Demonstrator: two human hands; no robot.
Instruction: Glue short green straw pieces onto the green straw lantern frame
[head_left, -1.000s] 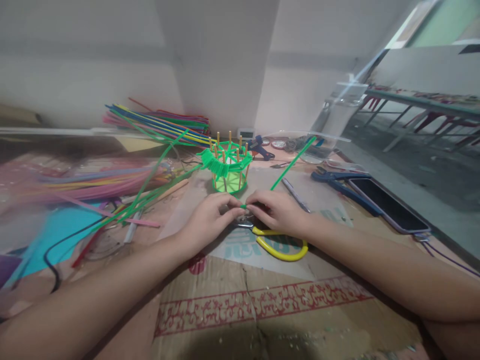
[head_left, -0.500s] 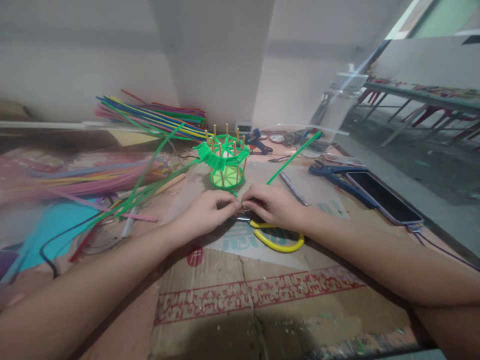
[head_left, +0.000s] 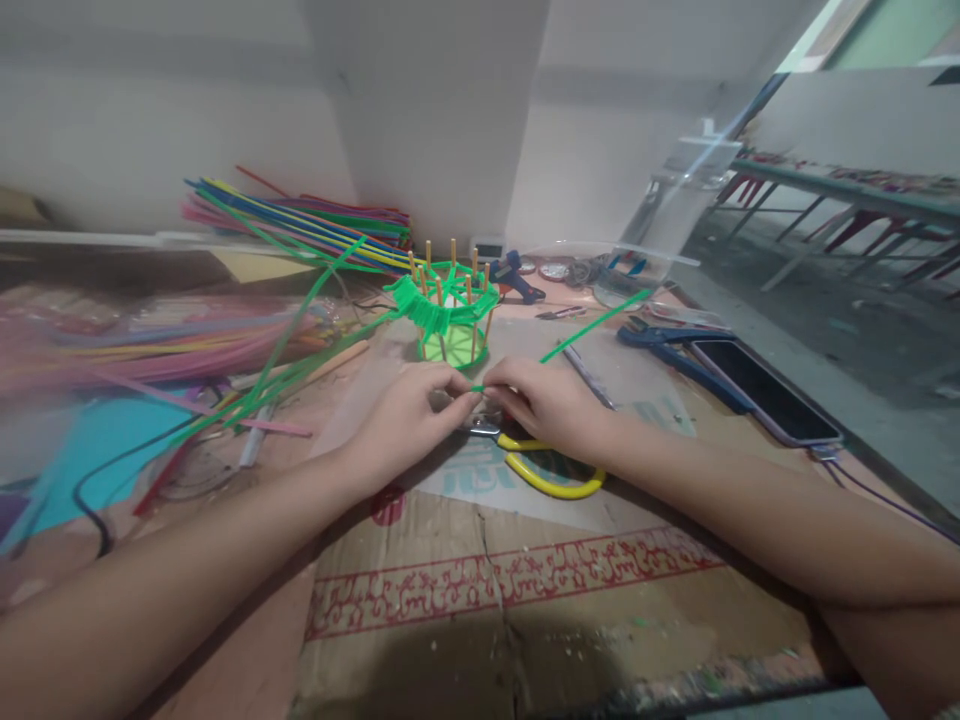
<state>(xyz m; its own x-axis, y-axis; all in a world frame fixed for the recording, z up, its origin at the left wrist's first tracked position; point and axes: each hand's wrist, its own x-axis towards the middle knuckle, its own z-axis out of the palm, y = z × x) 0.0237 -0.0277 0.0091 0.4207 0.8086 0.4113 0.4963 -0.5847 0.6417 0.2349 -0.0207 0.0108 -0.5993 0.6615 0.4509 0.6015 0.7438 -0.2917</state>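
Note:
Between its fingertips my left hand [head_left: 420, 412] pinches one end of a green pipe cleaner [head_left: 596, 326]. My right hand [head_left: 546, 402] grips the same stem close by, and its long free part sticks out up and to the right. A short green bit shows between the two hands. Just behind them stands a small round basket [head_left: 450, 315] of upright wooden sticks, with green pipe cleaner woven round its upper part and a green base. Yellow-handled scissors [head_left: 555, 490] lie beneath my right hand, partly covered by it.
Blue pliers [head_left: 686, 365] and a phone [head_left: 765, 390] lie at the right. A glue gun [head_left: 519, 278] rests behind the basket. Bundled coloured pipe cleaners [head_left: 300, 225] lie at the back left, with more in plastic [head_left: 172, 345]. A pen [head_left: 587, 375] lies past my right hand.
Both hands have risen slightly, and a short green piece now shows between the fingertips. The pipe cleaner's free end has tipped lower to the right.

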